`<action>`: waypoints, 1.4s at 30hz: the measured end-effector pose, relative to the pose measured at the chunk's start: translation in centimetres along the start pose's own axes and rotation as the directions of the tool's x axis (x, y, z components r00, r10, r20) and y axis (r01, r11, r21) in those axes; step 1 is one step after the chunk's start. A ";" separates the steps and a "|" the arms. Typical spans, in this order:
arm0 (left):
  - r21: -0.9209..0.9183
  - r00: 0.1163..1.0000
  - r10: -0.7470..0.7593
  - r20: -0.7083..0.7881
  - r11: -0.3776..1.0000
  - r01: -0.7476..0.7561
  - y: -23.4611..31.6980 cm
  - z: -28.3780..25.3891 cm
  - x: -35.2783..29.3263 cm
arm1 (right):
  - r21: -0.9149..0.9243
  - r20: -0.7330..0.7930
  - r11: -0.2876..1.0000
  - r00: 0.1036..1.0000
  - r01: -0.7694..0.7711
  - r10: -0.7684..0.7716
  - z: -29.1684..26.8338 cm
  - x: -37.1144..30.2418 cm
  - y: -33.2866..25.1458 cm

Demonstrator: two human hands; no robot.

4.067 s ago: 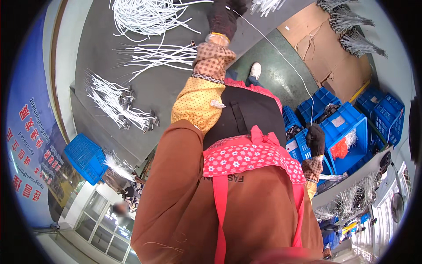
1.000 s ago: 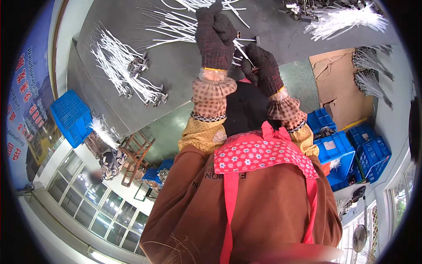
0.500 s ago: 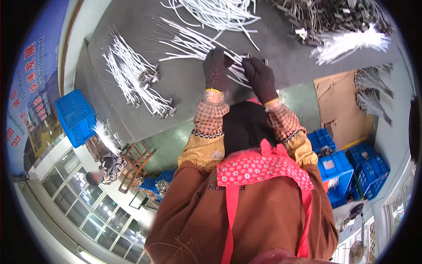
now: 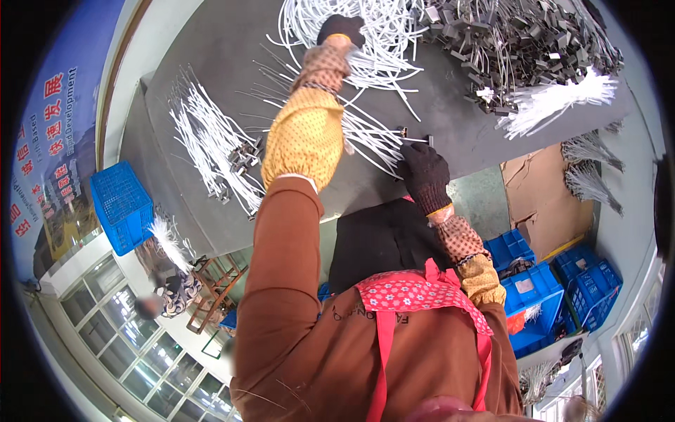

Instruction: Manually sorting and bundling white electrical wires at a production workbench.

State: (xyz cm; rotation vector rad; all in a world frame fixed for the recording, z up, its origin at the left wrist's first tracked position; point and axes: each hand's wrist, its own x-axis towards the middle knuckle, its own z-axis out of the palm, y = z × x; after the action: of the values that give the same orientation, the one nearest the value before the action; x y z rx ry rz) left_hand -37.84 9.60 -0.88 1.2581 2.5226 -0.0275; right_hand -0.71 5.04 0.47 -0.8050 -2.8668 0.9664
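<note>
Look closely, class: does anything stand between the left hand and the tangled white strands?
Nothing visible does: the gloved left hand is over the tangled white strands, though contact is unclear. The looser row of strands lies nearer the body, partly beneath the left sleeve, not between them.

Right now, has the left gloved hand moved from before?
Yes, the left gloved hand went forward across the grey table, to the coiled white wires.

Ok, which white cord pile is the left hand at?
The big, loosely coiled pile at the top of the picture, where the left hand is. The other white bundles lie roughly straight.
</note>
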 end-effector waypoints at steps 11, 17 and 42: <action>-0.784 0.710 0.391 0.586 0.050 0.619 9.4 8.5 -21.9 | 0.525 -0.204 0.828 0.916 -0.195 0.345 -3.4 -1.2 3.2; -0.860 0.746 0.618 0.248 -0.214 0.463 18.4 0.3 -31.4 | 0.348 -0.445 0.919 0.831 -0.184 0.335 -6.5 1.4 6.5; -0.503 0.876 0.245 0.415 -0.741 0.445 30.1 10.8 -14.2 | 0.789 0.403 -0.012 0.502 -0.615 0.766 -8.4 -34.0 15.8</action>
State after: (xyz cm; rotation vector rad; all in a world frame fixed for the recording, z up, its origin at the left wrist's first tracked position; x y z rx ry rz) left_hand -3.41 15.29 -3.27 -0.3639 0.7410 1.6093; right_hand 37.59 4.34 3.30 -1.9842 -1.0796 2.0351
